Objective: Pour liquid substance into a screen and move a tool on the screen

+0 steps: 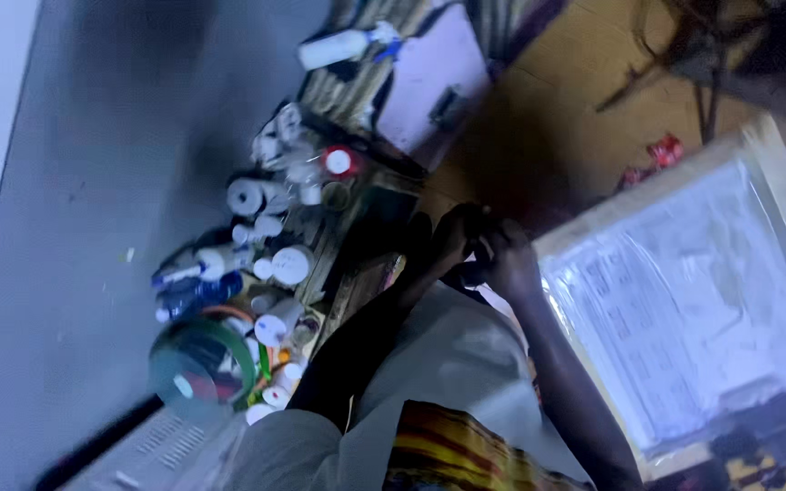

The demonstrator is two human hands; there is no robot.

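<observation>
The view is tilted and blurred. My left hand (452, 238) and my right hand (511, 264) meet in the middle of the view, fingers curled toward each other. Something small and dark (477, 264) sits between them; what it is and which hand grips it is unclear. Both forearms rise from the bottom edge over a grey cloth (452, 355) on my lap. Just left of the hands stands a small cluttered table (370, 223). A pale framed sheet under clear plastic (684, 291) lies to the right of my right hand.
The table holds several white-capped bottles and jars (275, 264), a red-lidded jar (339, 161), a roll of tape (247, 195) and a green-rimmed round container (200, 364). A white spray bottle (338, 47) and a pale board (429, 77) lie beyond. A grey wall (93, 182) is at left.
</observation>
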